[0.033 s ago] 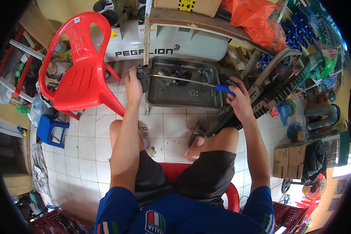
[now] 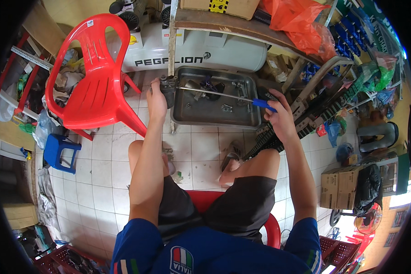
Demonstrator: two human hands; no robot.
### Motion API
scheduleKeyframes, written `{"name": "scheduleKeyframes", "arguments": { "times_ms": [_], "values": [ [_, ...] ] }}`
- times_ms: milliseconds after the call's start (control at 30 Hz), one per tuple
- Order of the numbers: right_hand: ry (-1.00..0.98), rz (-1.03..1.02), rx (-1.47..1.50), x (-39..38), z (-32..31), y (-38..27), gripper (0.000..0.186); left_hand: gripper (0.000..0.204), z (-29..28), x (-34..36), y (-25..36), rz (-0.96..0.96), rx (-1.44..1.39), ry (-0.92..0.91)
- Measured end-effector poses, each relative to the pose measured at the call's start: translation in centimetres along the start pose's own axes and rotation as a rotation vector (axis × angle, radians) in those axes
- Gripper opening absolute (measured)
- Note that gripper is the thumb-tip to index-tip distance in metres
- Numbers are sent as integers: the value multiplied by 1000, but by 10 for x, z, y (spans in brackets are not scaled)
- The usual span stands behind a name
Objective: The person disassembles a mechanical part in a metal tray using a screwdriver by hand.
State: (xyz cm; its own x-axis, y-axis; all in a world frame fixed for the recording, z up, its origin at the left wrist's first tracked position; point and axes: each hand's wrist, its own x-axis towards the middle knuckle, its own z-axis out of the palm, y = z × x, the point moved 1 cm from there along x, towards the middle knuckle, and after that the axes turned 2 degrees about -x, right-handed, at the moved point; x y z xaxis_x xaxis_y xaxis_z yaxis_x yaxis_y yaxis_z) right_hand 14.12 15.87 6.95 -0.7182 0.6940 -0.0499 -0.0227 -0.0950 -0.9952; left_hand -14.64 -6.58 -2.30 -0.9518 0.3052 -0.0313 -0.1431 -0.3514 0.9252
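Note:
My left hand (image 2: 156, 101) is closed around a dark grey metal machine part (image 2: 168, 93), which sits at the left edge of a shallow dark metal tray (image 2: 201, 119). My right hand (image 2: 281, 116) grips the blue handle of a long screwdriver (image 2: 228, 95) beyond the tray's right edge. The shaft runs leftward across the tray, nearly level, and its tip meets the metal part. Whether the tip sits in a screw is too small to tell. Below the shaft lie small loose metal pieces (image 2: 227, 108), and darker parts (image 2: 210, 86) rest farther back in the tray.
A red plastic chair (image 2: 93, 86) stands at the left, with a blue stool (image 2: 61, 153) nearby. Behind the tray lies a large grey air tank (image 2: 146, 57) under a wooden shelf (image 2: 233, 29). A metal frame (image 2: 301, 107) leans close to my right hand. Cardboard boxes (image 2: 338, 187) are at the right.
The fingers of my right hand have shifted very slightly on the screwdriver handle. My left hand and the metal part stay in place.

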Motion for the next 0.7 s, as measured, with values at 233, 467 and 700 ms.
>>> {"name": "scheduleKeyframes", "arguments": {
  "times_ms": [233,467,700],
  "values": [
    [31,202,-285,-8,11,-12,77,48,-1,1,6,20,-24,-13],
    [-15,190,-485,0,-4,8,65,49,1,0,10,47,15,-73],
    [14,-58,-419,-3,1,9,57,49,0,-1,11,-49,-44,-85]
  ]
}}
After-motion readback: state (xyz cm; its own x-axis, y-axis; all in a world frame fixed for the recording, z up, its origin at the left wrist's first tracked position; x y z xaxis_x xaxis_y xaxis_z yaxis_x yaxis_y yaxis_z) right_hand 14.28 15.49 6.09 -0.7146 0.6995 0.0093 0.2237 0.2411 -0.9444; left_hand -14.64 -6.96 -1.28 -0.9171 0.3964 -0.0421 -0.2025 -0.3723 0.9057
